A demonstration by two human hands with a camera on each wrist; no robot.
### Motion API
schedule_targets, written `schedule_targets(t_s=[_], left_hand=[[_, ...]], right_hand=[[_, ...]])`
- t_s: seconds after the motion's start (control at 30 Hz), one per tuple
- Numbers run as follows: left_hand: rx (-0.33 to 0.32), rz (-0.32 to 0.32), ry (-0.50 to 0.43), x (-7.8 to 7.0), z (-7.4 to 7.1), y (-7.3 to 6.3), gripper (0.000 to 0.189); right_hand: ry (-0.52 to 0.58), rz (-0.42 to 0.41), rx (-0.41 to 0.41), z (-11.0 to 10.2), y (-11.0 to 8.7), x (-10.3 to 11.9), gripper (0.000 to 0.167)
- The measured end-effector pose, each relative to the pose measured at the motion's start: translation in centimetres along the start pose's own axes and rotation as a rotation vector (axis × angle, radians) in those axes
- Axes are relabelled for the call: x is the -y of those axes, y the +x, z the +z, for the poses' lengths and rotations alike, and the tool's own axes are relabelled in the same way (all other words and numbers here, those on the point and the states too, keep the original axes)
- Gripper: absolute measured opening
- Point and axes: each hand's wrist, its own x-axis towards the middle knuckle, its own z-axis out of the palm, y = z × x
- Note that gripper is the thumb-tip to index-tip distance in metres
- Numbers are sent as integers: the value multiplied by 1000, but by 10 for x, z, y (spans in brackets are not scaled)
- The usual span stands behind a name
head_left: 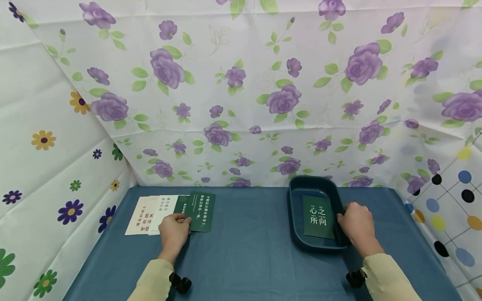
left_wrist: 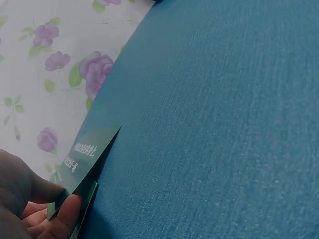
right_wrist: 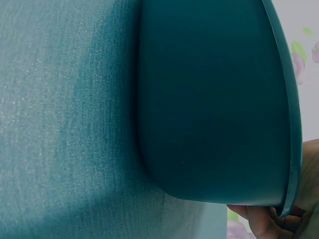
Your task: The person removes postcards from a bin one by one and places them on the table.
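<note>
At the left of the table, my left hand (head_left: 175,232) pinches a green card (head_left: 203,212) with white writing between thumb and fingers. In the left wrist view that card (left_wrist: 92,154) is tilted up over another green card (left_wrist: 88,209). Under and left of the hand lie overlapping cards, among them a white card (head_left: 162,209) and a cream card (head_left: 138,215). My right hand (head_left: 357,228) grips the right rim of a dark teal tray (head_left: 295,217), its fingers curled over the edge. Inside the tray lies a green card (head_left: 319,217) with large white characters.
A blue cloth (head_left: 248,251) covers the table. Behind it hangs a white sheet with purple flowers (head_left: 282,98), and patterned sheets close off the left and right sides. A black wrist camera (head_left: 180,283) sits on the left sleeve, and another (head_left: 355,278) on the right.
</note>
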Motion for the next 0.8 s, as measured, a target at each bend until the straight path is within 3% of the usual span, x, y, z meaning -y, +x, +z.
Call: schedule_targets(t_s=[0.17,0.5,0.8], left_hand=[[-9,-3,12,-2,-5,-1,30],[-81,44,153,3,-11,-1,23],[-47,42,208,8,-14,-1,22]], right_hand=[[-3,-4,-14,0,0,0,34],[-9,-18,-37,3,-1,-1,32],[-5,-18,-37,4,0,-1,31]])
